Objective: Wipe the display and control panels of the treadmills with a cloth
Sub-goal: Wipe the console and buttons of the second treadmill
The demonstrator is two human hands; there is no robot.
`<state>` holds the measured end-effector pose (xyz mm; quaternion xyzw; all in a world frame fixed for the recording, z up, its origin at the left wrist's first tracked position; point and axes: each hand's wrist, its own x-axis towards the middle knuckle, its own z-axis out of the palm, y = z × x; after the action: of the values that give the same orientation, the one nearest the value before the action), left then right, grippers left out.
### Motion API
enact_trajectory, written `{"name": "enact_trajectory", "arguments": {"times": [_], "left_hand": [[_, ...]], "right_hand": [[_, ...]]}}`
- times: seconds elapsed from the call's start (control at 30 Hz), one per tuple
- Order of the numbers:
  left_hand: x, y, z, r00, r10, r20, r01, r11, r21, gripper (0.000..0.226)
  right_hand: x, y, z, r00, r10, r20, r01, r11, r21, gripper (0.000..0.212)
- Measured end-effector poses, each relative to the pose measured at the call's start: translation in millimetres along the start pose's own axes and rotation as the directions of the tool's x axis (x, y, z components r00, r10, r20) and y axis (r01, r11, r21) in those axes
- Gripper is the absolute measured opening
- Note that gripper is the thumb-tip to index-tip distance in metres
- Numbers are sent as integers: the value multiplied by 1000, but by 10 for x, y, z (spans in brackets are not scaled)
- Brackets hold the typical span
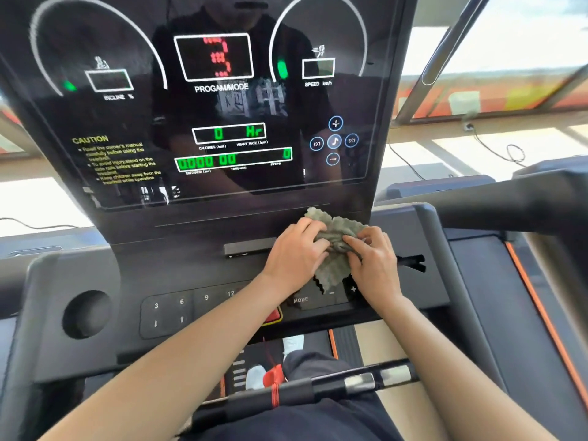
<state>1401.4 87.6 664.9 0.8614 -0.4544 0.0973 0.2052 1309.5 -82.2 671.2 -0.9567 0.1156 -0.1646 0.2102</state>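
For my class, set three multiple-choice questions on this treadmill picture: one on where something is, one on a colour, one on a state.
1. Where is the cloth?
A. Draped over the handlebar.
B. Below the screen, above the MODE button.
C. In the round cup recess.

2. What colour are the digits in the distance readout?
A. Green.
B. Blue.
C. White.

3. How do the left hand and right hand meet the cloth?
A. Only one grips it.
B. Neither touches it.
C. Both grip it.

Answers:
1 B: it is bunched under the screen and hangs down towards that button.
2 A: the zeros glow green.
3 C: fingers of both hands curl into the fabric.
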Motion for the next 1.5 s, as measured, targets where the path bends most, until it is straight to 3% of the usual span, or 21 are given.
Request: {"name": "enact_trajectory", "arguments": {"times": [0.37,0.77,0.97,1.1,1.33,1.5], "left_hand": [[-553,-487,-442,960,-227,-165,230,973,-2,9],[-1394,-937,-817,863,-460,-208,473,881,13,17],[-1857,-1157,-1051,761,-604,-237,630,775,45,29],[-2076,-1246,-1122,735,-642,-218,664,747,38,27],[-2022,-1010,-1080,724,-676,-134,674,735,-69,22],[-1762,-850,-952,834,-551,-15,546,830,-115,21]], "right_hand": [[237,-660,398,951,-304,59,298,949,100,26],[256,-1441,753,791,-576,207,571,816,88,30],[137,-1948,962,712,-640,289,616,767,180,28],[-11,-2060,1161,660,-679,322,617,734,282,19],[-128,-1824,1007,742,-625,244,545,773,324,15],[-111,-1442,814,809,-524,266,456,846,277,10]]}}
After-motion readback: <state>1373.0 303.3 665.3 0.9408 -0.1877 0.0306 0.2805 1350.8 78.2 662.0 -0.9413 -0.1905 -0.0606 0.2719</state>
